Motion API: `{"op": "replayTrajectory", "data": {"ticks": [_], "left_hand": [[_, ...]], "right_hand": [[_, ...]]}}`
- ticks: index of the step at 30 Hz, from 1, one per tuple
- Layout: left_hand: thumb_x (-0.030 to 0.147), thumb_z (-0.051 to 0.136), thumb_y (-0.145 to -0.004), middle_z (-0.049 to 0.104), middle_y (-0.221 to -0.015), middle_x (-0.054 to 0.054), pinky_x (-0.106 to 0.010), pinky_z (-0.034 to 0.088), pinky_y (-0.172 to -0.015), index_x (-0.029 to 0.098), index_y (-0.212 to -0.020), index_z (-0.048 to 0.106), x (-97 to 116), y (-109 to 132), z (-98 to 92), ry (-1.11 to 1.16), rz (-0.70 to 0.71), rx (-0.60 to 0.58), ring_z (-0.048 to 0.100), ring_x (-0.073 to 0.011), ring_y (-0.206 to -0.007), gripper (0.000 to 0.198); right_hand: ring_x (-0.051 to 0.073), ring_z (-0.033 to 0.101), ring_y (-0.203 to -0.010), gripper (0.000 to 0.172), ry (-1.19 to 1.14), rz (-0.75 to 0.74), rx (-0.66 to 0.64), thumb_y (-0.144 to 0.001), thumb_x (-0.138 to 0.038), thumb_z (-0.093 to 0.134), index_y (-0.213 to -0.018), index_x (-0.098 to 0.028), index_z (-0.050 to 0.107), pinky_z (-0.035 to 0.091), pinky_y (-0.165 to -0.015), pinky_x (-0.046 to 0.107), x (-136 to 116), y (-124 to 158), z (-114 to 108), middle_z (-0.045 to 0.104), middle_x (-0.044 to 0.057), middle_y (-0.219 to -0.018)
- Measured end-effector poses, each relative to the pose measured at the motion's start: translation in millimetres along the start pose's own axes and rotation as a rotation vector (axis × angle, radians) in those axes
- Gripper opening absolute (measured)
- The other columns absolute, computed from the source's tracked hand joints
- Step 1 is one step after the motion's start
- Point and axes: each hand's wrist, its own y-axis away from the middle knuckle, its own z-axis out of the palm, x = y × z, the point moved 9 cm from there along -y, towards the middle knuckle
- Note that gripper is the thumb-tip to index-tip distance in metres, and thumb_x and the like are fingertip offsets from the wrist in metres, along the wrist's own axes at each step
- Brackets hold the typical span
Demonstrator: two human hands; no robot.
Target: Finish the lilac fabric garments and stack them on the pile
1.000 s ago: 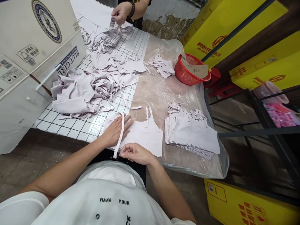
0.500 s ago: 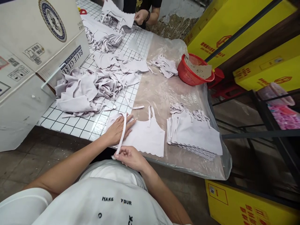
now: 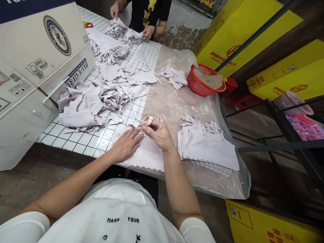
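A pale lilac camisole top (image 3: 149,157) lies flat at the table's front edge, its scalloped hem towards me. My left hand (image 3: 126,145) rests on its left part, fingers stretched out and lying flat. Over its upper edge, my right hand (image 3: 158,133) pinches a narrow strap (image 3: 149,120), which curls up in a small loop above the fingers. My right hand and wrist hide the top's right side. To the right is a neat stack of the same tops (image 3: 207,143), straps lying at the far side.
A loose heap of tops (image 3: 88,104) lies left, beside a large carton (image 3: 32,60). Further back are folded piles (image 3: 108,47) and another person's hands (image 3: 149,32) on fabric. A red basket (image 3: 202,84) stands at the right edge, near yellow boxes (image 3: 222,44) and a metal rack (image 3: 278,148).
My right hand has moved from the front edge up and away to the top's upper edge, carrying the strap. The left hand stays flat. The other person's fabric has been lowered onto the pile.
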Motion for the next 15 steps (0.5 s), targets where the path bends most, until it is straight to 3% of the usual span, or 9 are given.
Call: {"op": "replayTrajectory", "data": {"ticks": [3, 7, 10, 15], "left_hand": [[0.027, 0.043, -0.099, 0.044, -0.15, -0.016, -0.05, 0.042, -0.109, 0.018, -0.138, 0.049, -6, 2, -16.2, 0.094, -0.005, 0.089, 0.042, -0.0296, -0.139, 0.041], [0.027, 0.051, -0.095, 0.064, -0.118, -0.012, -0.043, 0.049, -0.09, 0.018, -0.118, 0.06, -26, 4, -36.4, 0.117, -0.071, 0.133, 0.057, -0.0258, -0.108, 0.027], [0.032, 0.06, -0.09, 0.065, -0.09, -0.006, -0.039, 0.044, -0.079, 0.018, -0.102, 0.064, -40, 3, -35.7, 0.078, -0.141, 0.066, 0.054, -0.0241, -0.089, 0.019], [0.032, 0.064, -0.088, 0.061, -0.078, -0.001, -0.039, 0.037, -0.082, 0.02, -0.092, 0.066, -42, 1, -26.6, 0.166, -0.194, 0.026, 0.051, -0.0202, -0.081, 0.013]], "right_hand": [[0.009, 0.045, -0.059, 0.042, -0.046, 0.06, 0.149, -0.071, -0.056, 0.074, -0.087, -0.018, 0.068, 0.039, -0.054, 0.023, 35, -32, -14, 0.051, -0.004, -0.065], [0.009, 0.049, -0.06, 0.047, -0.08, 0.152, 0.04, -0.066, -0.056, 0.076, -0.091, -0.017, 0.066, 0.039, -0.052, 0.021, 79, -37, -3, 0.056, -0.002, -0.071], [0.01, 0.052, -0.064, 0.042, -0.065, 0.162, -0.054, -0.069, -0.051, 0.076, -0.092, -0.017, 0.066, 0.043, -0.057, 0.022, 87, -31, 1, 0.06, 0.0, -0.079], [0.011, 0.048, -0.065, 0.025, 0.072, 0.103, -0.177, -0.077, -0.04, 0.07, -0.084, -0.016, 0.065, 0.04, -0.061, 0.024, 77, -27, 2, 0.057, -0.002, -0.073]]}}
